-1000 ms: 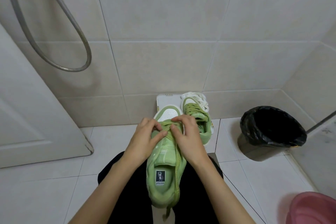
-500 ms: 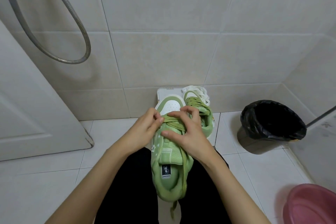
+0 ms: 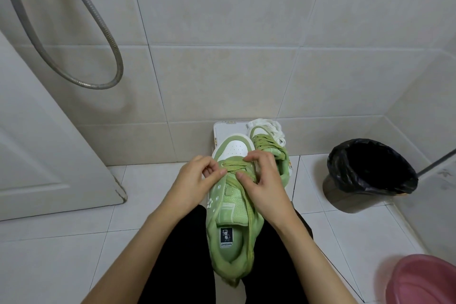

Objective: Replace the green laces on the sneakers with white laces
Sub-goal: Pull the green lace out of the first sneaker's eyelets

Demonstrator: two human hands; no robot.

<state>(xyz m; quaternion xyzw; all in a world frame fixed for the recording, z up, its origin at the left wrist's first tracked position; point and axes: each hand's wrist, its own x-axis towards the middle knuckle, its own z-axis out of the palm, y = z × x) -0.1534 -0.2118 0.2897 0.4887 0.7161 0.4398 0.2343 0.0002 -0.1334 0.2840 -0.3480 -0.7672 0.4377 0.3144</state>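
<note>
You have sneaker (image 3: 232, 207) on lap (image 3: 177, 249), toe pointing away. Left hand (image 3: 197, 180) pinches green lace (image 3: 234, 166) at sneaker's left eyelets; right hand (image 3: 266, 180) pinches same lace over its tongue. Lace looks flat, soft and limp, and will likely drag in eyelets: grip close to eyelet, pull short lengths. White laces (image 3: 269, 126) heaped beyond sneaker's toe, behind second sneaker (image 3: 271, 153).

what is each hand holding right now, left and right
Left hand: pinches the flat green lace at the left eyelets of the green-and-white sneaker on the lap.
Right hand: fingers curled round the same lace, right side.
</note>
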